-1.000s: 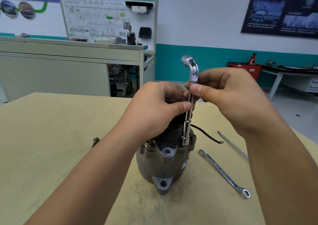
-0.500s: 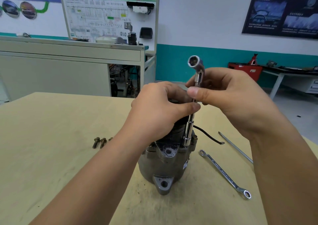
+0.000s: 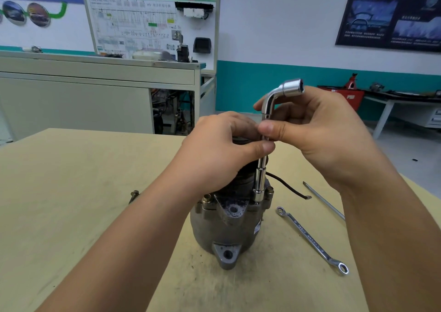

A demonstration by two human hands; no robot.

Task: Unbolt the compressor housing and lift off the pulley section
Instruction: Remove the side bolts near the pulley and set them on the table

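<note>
The left hand (image 3: 222,149) and right hand (image 3: 322,130) both pinch the socket wrench (image 3: 260,180), which stands upright on the compressor (image 3: 222,230) directly beneath them.

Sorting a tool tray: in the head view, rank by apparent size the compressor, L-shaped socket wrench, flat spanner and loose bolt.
1. compressor: bulkiest by far.
2. L-shaped socket wrench and flat spanner: similar length; the wrench stands upright, nearer the camera, so I leave them unranked.
3. loose bolt: smallest, partly hidden.
</note>
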